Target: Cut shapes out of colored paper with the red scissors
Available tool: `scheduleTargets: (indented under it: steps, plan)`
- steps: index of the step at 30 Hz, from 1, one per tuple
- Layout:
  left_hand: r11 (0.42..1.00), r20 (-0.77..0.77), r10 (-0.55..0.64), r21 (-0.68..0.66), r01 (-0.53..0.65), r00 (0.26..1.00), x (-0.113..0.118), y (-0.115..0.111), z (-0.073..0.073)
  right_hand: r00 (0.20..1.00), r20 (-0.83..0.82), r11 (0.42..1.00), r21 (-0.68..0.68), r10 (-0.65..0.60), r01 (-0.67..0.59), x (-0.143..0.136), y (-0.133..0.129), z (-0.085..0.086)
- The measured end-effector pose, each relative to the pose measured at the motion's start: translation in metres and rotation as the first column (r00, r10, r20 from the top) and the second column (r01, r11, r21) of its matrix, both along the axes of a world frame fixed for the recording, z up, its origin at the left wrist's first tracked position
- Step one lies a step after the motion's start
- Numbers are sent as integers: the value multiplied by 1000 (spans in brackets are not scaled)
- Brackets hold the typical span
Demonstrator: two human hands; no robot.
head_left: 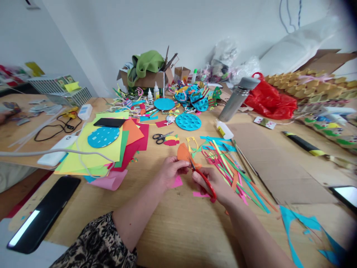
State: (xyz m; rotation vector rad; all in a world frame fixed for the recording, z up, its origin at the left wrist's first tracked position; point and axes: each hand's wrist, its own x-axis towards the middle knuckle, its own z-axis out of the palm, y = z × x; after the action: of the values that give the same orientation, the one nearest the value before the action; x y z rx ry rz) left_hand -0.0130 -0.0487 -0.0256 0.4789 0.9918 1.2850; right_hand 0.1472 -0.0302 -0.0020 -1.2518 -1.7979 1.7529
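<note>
The left hand (pixel 175 172) pinches orange paper (pixel 183 152) over the worktop's (pixel 173 227) middle; the right (pixel 209 181) grips red-handled scissors (pixel 206 181). A tilted blade could tear the sheet or nick the left hand. Toward the back edge, a cardboard box (pixel 149 79) holds green fabric (pixel 147 61).

a plain pale wall (pixel 195 26), blue-grey in tone, stands behind the counter (pixel 167 230), which is of light wood with a faint grain. at left, the wall shows a long edge (pixel 69 48), slanting in this view; beyond it, near the upper border, is a small fixture (pixel 32 5). dark cables (pixel 300 12) hang at upper right. the light is soft and even.
</note>
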Motion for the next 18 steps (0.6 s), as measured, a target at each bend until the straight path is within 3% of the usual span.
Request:
scheduleTargets:
  steps: [18]
  plan:
    - [999,5,35,12,-35,999,0,1,-1,1000,4,1000,-12,-15,15,0,-1,0]
